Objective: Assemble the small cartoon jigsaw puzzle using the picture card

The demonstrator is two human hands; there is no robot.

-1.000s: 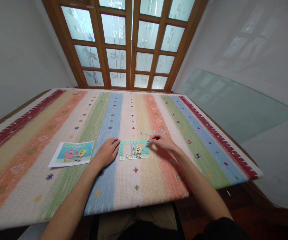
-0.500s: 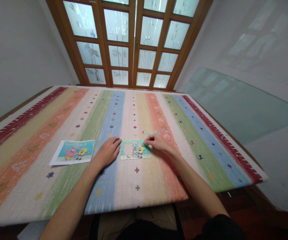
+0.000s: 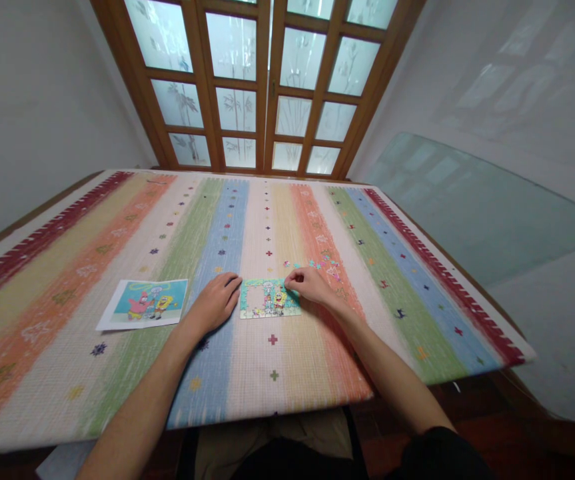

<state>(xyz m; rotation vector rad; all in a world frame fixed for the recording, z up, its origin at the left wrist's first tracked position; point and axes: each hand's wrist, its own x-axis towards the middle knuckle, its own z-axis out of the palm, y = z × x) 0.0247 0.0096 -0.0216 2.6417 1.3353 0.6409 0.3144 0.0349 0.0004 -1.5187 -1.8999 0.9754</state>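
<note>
A small jigsaw puzzle, partly filled with a cartoon picture, lies flat on the striped tablecloth. Two bare patches show in it, the larger one left of centre. My left hand rests palm down, fingers loosely stretched, with its fingertips by the puzzle's left edge. Over the upper right corner, my right hand has thumb and forefinger pinched together. Whatever is between those fingertips is too small to make out. Several loose puzzle pieces are scattered just beyond my right hand.
A printed picture sheet with the same cartoon figures lies left of my left forearm. The table's front edge runs close to my body. Glazed wooden doors stand behind the table, and a pale glass panel is at the right wall.
My right hand has shifted very slightly left at the puzzle's upper right corner, still pinched. My left hand stays beside the puzzle. The view has tilted a little.
</note>
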